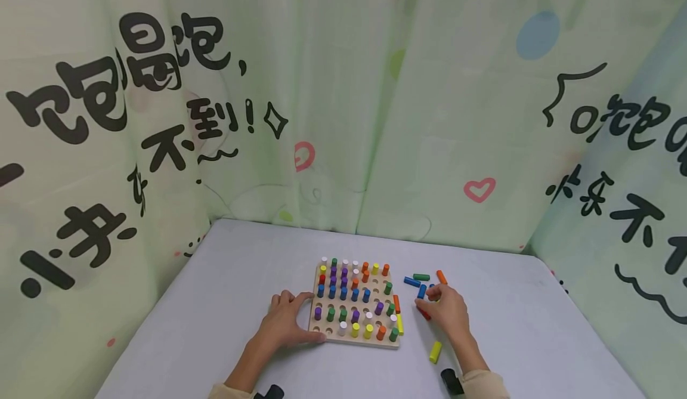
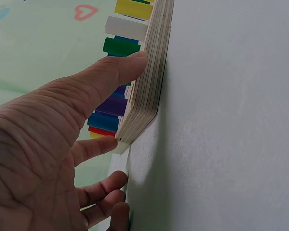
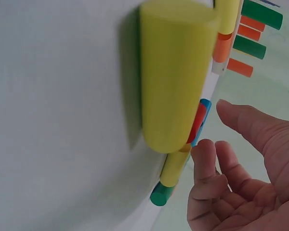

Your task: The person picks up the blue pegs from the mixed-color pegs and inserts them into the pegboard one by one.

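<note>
A wooden pegboard [image 1: 359,343] stands on the white table, with rows of coloured pegs upright in its holes. At its near left corner my left hand [image 1: 281,322] grips it, thumb along the front edge and index finger against the left side. The other left fingers hang loosely curled beside it. Right of the board, my right hand [image 1: 449,311] hovers over loose pegs, among them a blue peg [image 1: 421,291] and a red peg [image 1: 424,314]. The right wrist view shows thumb and fingers apart with nothing between them. A yellow peg [image 3: 176,77] lies close to that camera.
Beyond the right hand lie a green peg [image 1: 421,277], another blue peg [image 1: 412,281] and an orange peg [image 1: 442,277]. A second orange peg [image 1: 397,303] and a second yellow peg [image 1: 399,324] lie along the board's right edge. A printed curtain [image 1: 343,118] surrounds the table.
</note>
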### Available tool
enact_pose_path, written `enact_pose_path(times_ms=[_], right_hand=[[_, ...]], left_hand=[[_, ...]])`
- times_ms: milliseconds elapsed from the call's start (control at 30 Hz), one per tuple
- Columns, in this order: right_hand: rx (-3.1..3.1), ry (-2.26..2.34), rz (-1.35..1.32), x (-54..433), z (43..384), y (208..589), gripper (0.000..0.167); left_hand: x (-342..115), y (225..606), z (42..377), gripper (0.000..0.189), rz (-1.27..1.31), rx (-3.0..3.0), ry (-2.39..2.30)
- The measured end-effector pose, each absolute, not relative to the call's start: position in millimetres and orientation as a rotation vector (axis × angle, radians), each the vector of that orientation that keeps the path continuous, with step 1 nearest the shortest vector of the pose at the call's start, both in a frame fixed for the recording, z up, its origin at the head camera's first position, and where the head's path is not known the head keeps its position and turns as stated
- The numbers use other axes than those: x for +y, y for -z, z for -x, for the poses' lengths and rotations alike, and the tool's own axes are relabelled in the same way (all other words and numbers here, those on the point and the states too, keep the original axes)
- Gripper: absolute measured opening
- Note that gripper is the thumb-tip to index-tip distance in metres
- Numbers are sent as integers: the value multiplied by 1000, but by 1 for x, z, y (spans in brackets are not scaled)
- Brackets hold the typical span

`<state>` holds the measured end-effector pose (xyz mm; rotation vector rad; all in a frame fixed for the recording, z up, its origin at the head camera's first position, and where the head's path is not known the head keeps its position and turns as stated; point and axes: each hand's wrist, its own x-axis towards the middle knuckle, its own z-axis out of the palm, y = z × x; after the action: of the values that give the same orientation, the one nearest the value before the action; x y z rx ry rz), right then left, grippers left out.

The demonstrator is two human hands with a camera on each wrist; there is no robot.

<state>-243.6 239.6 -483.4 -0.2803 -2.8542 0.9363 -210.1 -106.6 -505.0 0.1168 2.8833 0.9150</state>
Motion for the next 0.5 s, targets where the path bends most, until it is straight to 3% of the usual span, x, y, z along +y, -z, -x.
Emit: enact_pose_path(times_ms=[500], right_hand=[[-2876, -917, 337, 240, 258, 488, 34]], left_hand=[[-107, 506, 211, 92, -119, 2881, -924]])
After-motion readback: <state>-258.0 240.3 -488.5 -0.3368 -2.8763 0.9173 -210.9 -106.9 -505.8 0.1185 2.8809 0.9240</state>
